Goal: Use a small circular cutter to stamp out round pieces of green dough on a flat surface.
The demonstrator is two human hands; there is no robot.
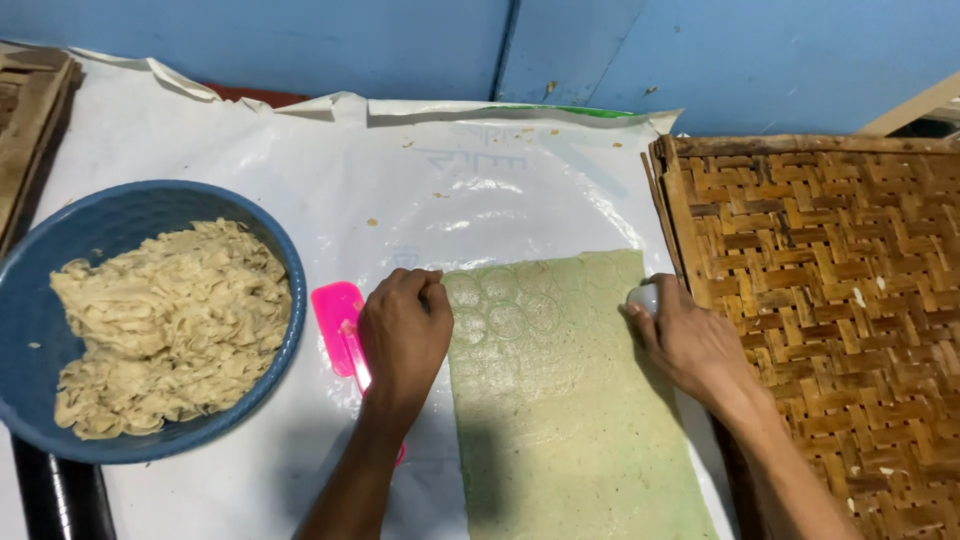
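A long sheet of pale green dough point(560, 400) lies on white plastic sheeting point(400, 190), with round outlines pressed into its far end. My left hand point(405, 330) rests with curled fingers on the sheet's far left corner. My right hand point(690, 340) sits at the sheet's right edge, closed around a small white round object point(642, 297), mostly hidden by the fingers. A pink plastic scraper point(340, 325) lies just left of my left hand, partly under my wrist.
A blue bowl point(40, 330) at the left holds a heap of beige dough strips point(170, 325). A woven bamboo tray point(840, 300) lies to the right. A wooden frame point(30, 110) sits at the far left. A blue wall point(400, 40) runs behind.
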